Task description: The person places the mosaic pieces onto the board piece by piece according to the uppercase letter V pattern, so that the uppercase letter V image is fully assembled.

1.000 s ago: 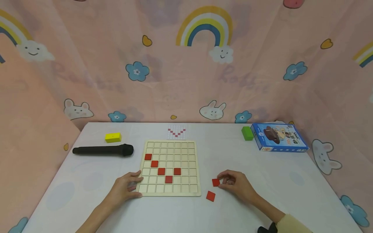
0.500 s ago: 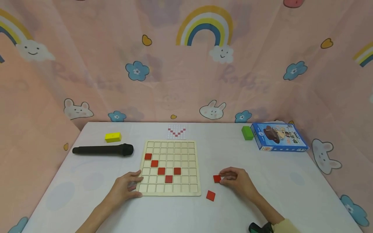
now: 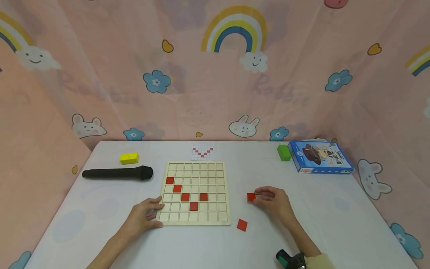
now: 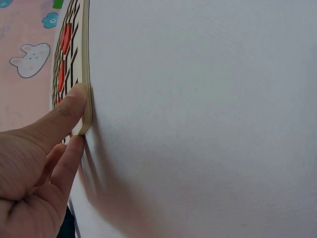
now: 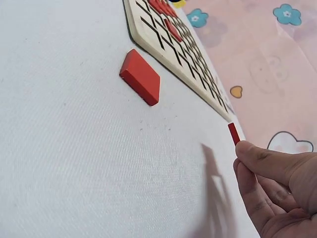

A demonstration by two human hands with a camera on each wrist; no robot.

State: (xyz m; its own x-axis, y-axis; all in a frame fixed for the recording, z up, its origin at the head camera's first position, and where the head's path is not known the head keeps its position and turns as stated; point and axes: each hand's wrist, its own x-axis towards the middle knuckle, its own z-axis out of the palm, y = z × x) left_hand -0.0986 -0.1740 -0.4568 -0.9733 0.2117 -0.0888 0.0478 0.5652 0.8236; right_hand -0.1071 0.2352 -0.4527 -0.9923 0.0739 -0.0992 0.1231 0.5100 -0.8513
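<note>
A cream grid board [image 3: 217,178] lies on the table with several red square tiles set in its cells, in a slanting pattern. My left hand [image 3: 142,216] holds the board's near left corner; in the left wrist view the thumb [image 4: 74,96] lies against its edge and a finger touches beside the corner. My right hand [image 3: 276,203] pinches a red square tile [image 3: 251,197] between thumb and fingers, right of the board. The right wrist view shows that tile [image 5: 234,133] edge-on, raised above the table. Another red tile [image 3: 242,225] lies flat near the board's lower right corner.
Behind the board lies a small pattern card [image 3: 202,152] with a red V of squares. At left are a black microphone [image 3: 117,173] and a yellow block [image 3: 129,158]. A green block [image 3: 284,152] and a blue box [image 3: 320,157] stand at the back right.
My right hand has moved away from me, toward the back of the table, carrying the pinched red tile. The left hand stays at the board's corner.
</note>
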